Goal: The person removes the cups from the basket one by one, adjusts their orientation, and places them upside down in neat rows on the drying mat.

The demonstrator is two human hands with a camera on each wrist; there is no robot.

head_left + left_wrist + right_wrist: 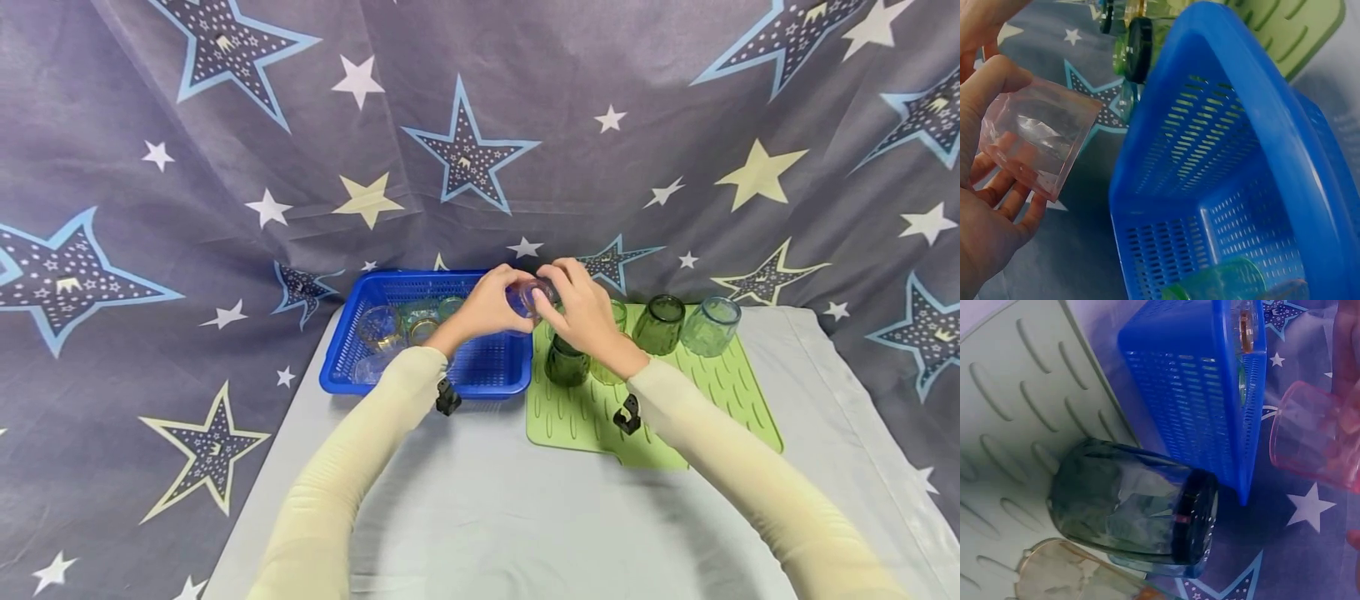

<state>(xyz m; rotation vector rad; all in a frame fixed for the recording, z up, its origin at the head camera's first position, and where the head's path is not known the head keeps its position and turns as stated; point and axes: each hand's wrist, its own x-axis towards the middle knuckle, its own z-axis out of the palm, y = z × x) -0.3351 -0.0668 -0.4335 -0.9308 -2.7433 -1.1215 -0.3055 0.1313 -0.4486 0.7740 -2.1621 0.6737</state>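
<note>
Pink see-through glass (1057, 128) is up in the air between both hands, over the seam where basket meets mat. Left hand (489, 307) grips it, thumb on one side, fingers curled along the other, spread to the glass's width. Right hand (583, 310) holds it too, thumb and fingers closed about one end; exact fingertip contact hard to make out. In left wrist view, air separates the glass's rim from the rim of the blue basket (491, 389). Basket's right edge runs just beside the left edge of the green mat (738, 400). Glassware inside sits mostly left and back; slotted floor shows at right. On the mat, dark green glass (567, 367) stands near the left edge, under the right hand; ribbed surface shows along front and right. White cloth (480, 500) stretches from both front edges toward the person; starred curtain (525, 42) bounds the back.
</note>
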